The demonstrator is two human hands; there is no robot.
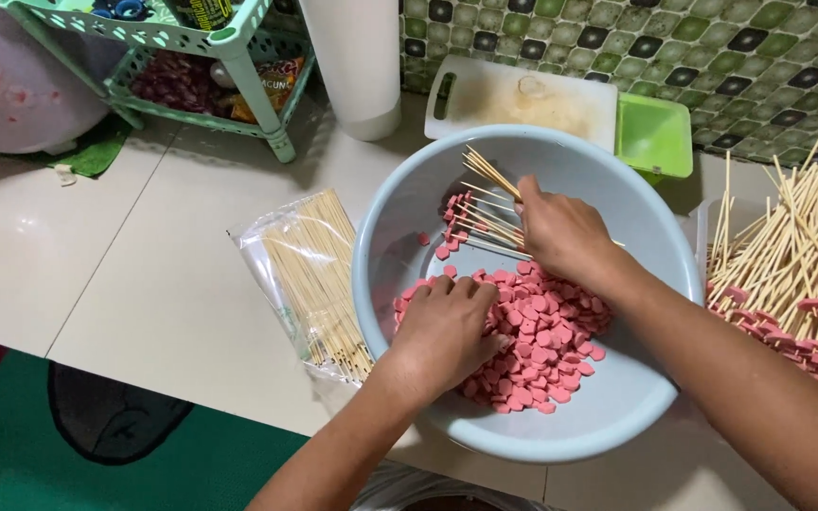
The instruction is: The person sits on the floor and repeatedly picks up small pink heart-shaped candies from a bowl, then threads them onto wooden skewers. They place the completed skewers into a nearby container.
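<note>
L hand [445, 326]: palm down on the pink sausage slices [537, 336], fingers curled into the pile, picking at pcs.
R hand [560, 230]: closed round a bundle of skewers [480, 203], several w/ slices already threaded at the tips.
Basin [400, 218]: pale blue, round, on the tiled floor [115, 265]; slices heaped in the middle and toward the near side.
Done: big pile of loaded skewers [797, 274] in a tray at right, pink pcs at their near ends.
Left: lots of loose slices in basin; a clear bag of bare sticks [319, 279] just left of basin, touching it.
Progress: approx. halfway, judging by both piles.
Behind: white cutting board [523, 99], green box [653, 137].
</note>
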